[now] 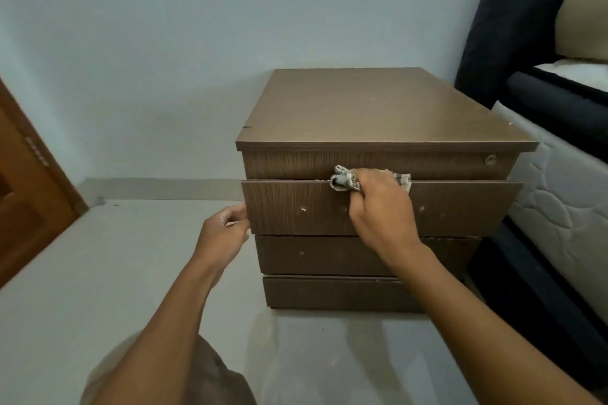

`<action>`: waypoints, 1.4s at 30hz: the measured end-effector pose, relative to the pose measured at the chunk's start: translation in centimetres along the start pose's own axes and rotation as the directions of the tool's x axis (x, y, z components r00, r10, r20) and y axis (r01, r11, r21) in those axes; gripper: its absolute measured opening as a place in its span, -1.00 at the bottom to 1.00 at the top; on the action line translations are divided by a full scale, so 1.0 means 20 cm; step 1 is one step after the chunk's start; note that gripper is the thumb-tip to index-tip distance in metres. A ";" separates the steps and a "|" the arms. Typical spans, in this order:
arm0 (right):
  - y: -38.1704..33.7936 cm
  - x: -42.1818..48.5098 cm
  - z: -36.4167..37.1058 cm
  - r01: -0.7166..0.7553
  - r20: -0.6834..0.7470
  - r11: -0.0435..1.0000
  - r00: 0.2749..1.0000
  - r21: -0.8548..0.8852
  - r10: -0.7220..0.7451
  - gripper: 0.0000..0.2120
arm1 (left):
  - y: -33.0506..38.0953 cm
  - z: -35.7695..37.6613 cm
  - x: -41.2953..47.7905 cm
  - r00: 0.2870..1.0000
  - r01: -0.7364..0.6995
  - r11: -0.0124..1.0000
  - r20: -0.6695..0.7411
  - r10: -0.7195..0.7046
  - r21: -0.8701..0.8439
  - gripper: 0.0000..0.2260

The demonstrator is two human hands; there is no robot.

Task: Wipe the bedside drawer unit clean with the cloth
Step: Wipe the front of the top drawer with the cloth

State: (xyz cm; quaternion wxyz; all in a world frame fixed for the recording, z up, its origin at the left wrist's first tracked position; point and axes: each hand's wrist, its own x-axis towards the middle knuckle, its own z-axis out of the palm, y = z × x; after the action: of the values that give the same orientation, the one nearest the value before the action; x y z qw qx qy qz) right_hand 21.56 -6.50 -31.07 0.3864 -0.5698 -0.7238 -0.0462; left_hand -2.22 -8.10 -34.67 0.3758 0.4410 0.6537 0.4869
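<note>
A dark brown wooden bedside drawer unit (378,108) stands on the floor against the pale wall. Its second drawer (296,207) is pulled out a little. My right hand (378,204) grips a crumpled grey patterned cloth (345,179) and holds it on the top edge of that drawer's front. My left hand (223,233) pinches the left edge of the same drawer front. A small round lock (490,159) sits at the right of the top drawer. Two lower drawers are closed.
A bed with a dark frame (526,99) and a white quilted mattress (559,200) stands close on the right of the unit. A brown wooden door (29,200) is at the far left. My knee (210,381) shows at the bottom, over pale floor (115,273).
</note>
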 end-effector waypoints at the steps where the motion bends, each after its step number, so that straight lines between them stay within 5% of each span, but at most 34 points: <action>1: -0.05 0.00 0.04 0.008 0.006 1.000 1.000 0.026 -0.008 -0.76 | -0.01 0.00 0.00 1.000 -0.002 1.000 0.011 0.002 -0.013 -0.74; 11: -0.62 0.06 0.36 0.104 0.066 0.974 0.991 0.199 -0.119 -0.77 | -0.07 -0.01 0.00 0.999 0.045 0.991 0.026 -0.042 -0.122 -0.70; 17: -0.86 0.15 0.44 0.183 0.316 0.937 0.907 0.299 -0.278 -0.71 | -0.10 -0.02 0.03 0.997 0.070 0.991 0.027 -0.067 -0.118 -0.85; 19: -0.86 0.16 0.39 0.192 0.243 0.922 0.928 0.336 -0.282 -0.63 | -0.10 -0.02 0.03 0.997 0.080 0.979 0.036 -0.075 -0.186 -0.88; 23: -0.72 0.11 0.33 0.239 -0.149 0.947 0.966 0.215 -0.210 -0.63 | -0.12 -0.04 0.03 0.992 0.096 0.965 0.109 -0.071 -0.245 -0.65; 26: -0.60 0.05 0.38 0.194 0.012 0.976 0.980 0.100 -0.197 -0.58 | -0.11 -0.04 0.02 0.991 0.107 0.951 0.109 -0.078 -0.289 -0.62; 28: -0.55 0.03 0.40 0.188 0.150 0.961 0.964 0.204 -0.220 -0.52 | -0.10 -0.04 0.02 0.991 0.099 0.951 0.112 -0.069 -0.293 -0.62; 31: -0.52 0.03 0.31 0.076 0.273 0.839 0.926 0.539 -0.260 -0.57 | -0.09 -0.03 0.02 0.993 0.102 0.948 0.094 -0.077 -0.302 -0.64; 34: -0.45 -0.03 0.20 0.039 0.199 0.735 0.952 0.677 -0.233 -0.63 | -0.08 -0.01 0.03 0.996 0.085 0.947 0.028 -0.080 -0.311 -0.75; 38: -0.32 -0.17 0.13 -0.182 0.176 0.503 0.983 0.845 0.059 -0.67 | -0.09 0.04 0.06 0.984 0.000 0.990 -0.178 -0.026 -0.144 -0.79; 42: -0.14 -0.29 0.08 -0.393 0.259 0.291 0.876 0.872 0.407 -0.70 | -0.06 0.13 0.06 0.951 -0.013 0.991 -0.309 -0.029 -0.133 -0.76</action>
State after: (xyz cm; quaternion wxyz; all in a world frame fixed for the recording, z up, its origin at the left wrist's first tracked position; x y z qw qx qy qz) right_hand 18.64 -11.25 -34.59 0.6346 -0.4287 -0.4623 0.4469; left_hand -0.47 -6.42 -36.47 0.2993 0.3302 0.6723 0.5911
